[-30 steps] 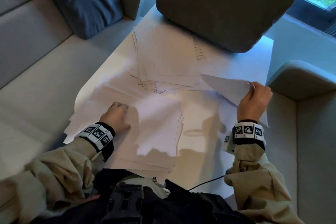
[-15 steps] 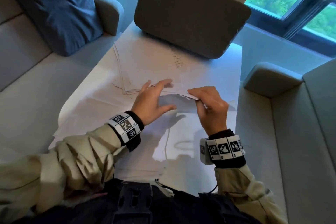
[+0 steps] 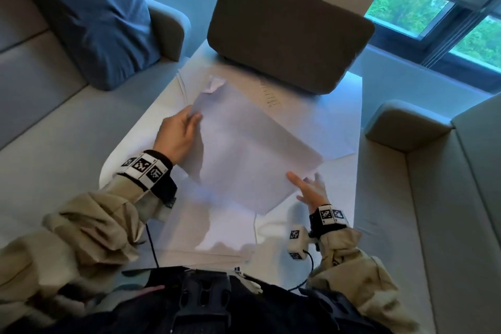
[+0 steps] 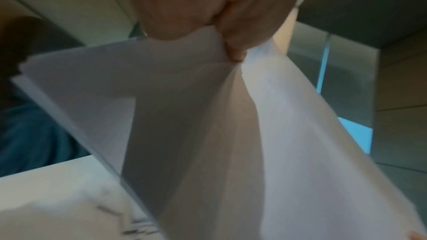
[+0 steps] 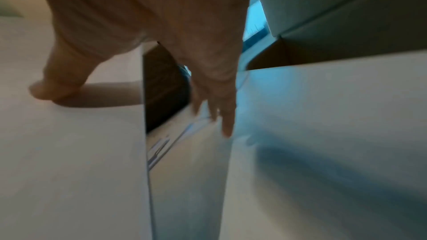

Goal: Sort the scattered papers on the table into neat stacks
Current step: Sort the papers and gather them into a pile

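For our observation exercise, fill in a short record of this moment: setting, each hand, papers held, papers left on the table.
Setting: white table between grey sofa seats
Left hand: pinches the lifted white paper sheets at their edge
Right hand: fingers spread, steadying the sheets' near corner
Papers on table: loose white paper pile near the body

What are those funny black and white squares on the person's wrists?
They are printed marker patterns on white bands over black cuffs, one on the left wrist band and one on the right wrist band. Puffy beige jacket sleeves cover both arms. A small white marker cube with a thin black cable hangs by the right wrist.
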A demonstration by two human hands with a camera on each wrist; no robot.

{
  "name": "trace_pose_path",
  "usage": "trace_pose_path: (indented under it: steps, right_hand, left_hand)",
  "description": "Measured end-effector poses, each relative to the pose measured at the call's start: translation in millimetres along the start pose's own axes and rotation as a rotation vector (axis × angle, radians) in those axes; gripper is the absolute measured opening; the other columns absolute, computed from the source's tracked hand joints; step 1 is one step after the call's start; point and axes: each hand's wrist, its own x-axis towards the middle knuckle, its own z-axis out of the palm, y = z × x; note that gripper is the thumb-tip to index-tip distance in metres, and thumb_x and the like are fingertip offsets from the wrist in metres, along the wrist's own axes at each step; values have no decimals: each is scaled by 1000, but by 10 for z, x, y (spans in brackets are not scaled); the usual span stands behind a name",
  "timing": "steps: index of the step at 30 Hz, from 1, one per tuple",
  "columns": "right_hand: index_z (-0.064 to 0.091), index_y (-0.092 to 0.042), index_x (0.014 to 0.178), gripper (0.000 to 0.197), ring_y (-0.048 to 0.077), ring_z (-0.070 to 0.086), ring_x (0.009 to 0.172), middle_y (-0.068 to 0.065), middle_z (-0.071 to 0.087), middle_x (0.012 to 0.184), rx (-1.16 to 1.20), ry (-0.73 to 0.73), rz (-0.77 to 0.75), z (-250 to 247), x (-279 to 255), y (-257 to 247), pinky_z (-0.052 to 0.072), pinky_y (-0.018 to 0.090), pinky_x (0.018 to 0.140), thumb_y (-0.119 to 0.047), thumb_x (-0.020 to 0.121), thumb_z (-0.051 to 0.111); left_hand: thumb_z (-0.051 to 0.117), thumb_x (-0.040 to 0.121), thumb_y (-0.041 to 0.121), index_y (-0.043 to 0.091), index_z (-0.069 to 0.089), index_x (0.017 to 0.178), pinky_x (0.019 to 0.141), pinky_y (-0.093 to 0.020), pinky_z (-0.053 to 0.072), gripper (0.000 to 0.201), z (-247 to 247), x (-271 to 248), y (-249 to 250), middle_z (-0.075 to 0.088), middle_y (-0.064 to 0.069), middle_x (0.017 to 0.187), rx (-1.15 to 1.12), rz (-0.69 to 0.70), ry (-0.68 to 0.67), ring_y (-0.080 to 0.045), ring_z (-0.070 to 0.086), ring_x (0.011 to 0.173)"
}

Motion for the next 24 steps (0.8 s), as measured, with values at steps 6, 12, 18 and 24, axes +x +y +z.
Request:
trace_pose_path:
  steps: [6,12,18,24]
  right_hand:
    - [63,-10,104,31,31,66,95,12,69,103,-137,-70,-251,501,-31,206,54,46,86,-19,76,74]
    - [55,-2,121,37,31,60,109,13,63,117,-542,-144,-214,888,-179,500,48,40,96,-12,87,63]
    - [46,-1,126,73,37,39,124,19,36,132,-836,126,23,1014,-291,700,37,40,102,-47,76,73]
    - [33,-3,136,93,34,44,124,18,39,136,-754,83,114,1225,-325,731,42,38,101,-46,69,80]
  left_hand:
    - [51,94,19,6,52,117,82,-42,44,26,-260,-41,-690,62,-28,106,238,-261,-87,-45,56,98]
    - [61,86,10,7,43,132,95,-40,43,49,-396,-357,-1305,58,-22,122,345,-507,-260,-39,54,112]
    - [72,72,44,-4,39,129,101,-40,38,82,-366,-591,-1676,42,-29,130,575,-749,-364,-41,38,125]
    - [68,72,60,-5,37,132,103,-39,34,94,-319,-637,-1744,36,-29,135,649,-778,-400,-40,34,126]
